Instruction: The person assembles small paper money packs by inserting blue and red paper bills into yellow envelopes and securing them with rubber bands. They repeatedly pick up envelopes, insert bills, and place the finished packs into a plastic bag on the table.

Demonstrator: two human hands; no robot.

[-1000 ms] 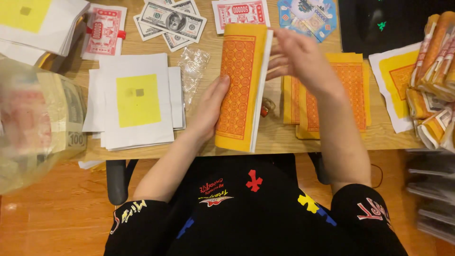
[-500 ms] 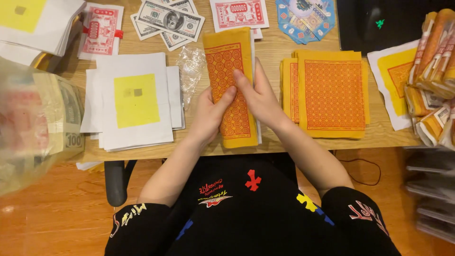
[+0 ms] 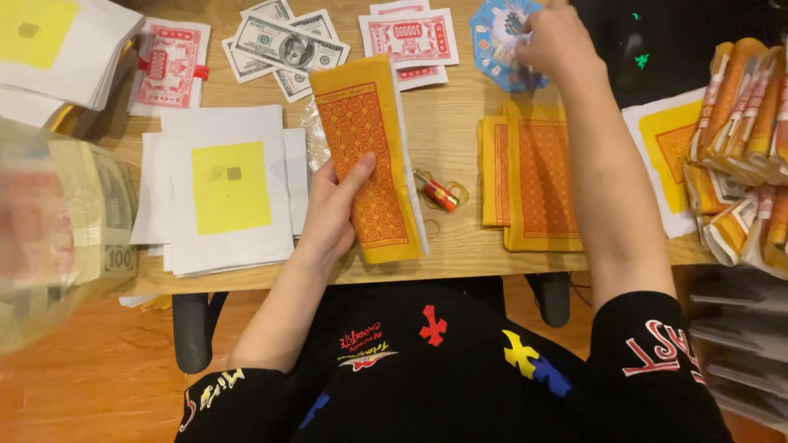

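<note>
My left hand [image 3: 332, 205] holds a folded yellow sheet with an orange printed pattern [image 3: 369, 148] flat against the wooden table, thumb lying across its face. My right hand [image 3: 556, 37] is stretched to the far side of the table and touches a blue round printed paper piece [image 3: 492, 37]; whether it grips the piece I cannot tell. Between my arms lie a small red and gold cylinder [image 3: 439, 194] and a pile of the same yellow and orange sheets [image 3: 538, 176].
White sheets with a yellow square [image 3: 226, 193] lie left of my hand. Play banknotes [image 3: 283, 45] and red and white printed notes [image 3: 408, 39] lie at the back. Rolled yellow bundles [image 3: 743, 123] are heaped at right. A clear bag of notes [image 3: 57, 230] is at left.
My right hand has left the folded sheet and reached across the table to the blue paper piece. My left hand stays on the folded sheet, which is now tilted slightly.
</note>
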